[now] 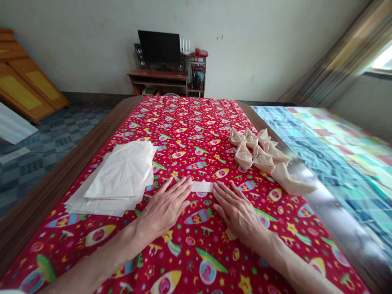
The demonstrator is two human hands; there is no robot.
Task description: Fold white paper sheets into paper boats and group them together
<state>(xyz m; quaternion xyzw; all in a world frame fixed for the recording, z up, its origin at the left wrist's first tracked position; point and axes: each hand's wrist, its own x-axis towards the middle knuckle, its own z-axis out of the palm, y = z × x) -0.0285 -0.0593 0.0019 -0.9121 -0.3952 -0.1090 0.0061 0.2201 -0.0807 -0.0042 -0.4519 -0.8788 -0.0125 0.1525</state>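
Note:
A narrow folded strip of whitish paper [202, 186] lies flat on the red patterned cloth [196, 245] in front of me. My left hand [168, 203] rests palm down with its fingertips over the strip's left end. Over the right end lie the fingertips of my right hand [237, 208], also palm down. Both hands have their fingers stretched out, and neither grips anything. Left of my left hand is a loose stack of thin whitish paper sheets [118, 173]. Beyond my right hand stand several folded paper boat shapes [263, 159], grouped close together.
Dark wood table edges [101, 130] show on both sides of the cloth. At the right, a bed with a checked blue cover [337, 163] adjoins the table. A desk [159, 75] with a monitor [159, 47] and a red telephone [201, 52] stands at the far wall.

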